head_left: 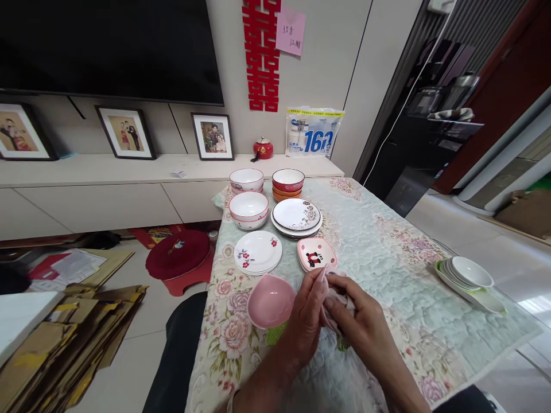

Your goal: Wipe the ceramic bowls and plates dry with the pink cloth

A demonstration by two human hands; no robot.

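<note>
Your left hand (pixel 306 307) and right hand (pixel 365 316) close together on a soft, dusty-pink cloth (pixel 332 293), bunched perhaps for a firmer grip; I cannot tell whether it wraps anything. From there, a glossy pink, pointed bowl (pixel 271 302) sits at 9 o'clock. White, round, flowered plates (pixel 257 250) at 10 are stacked, likely saving room. A pale-green, floral, quilted tablecloth (pixel 413 281) lies beneath; a long, low, white cabinet (pixel 193 195) stands toward 10–11.
</note>
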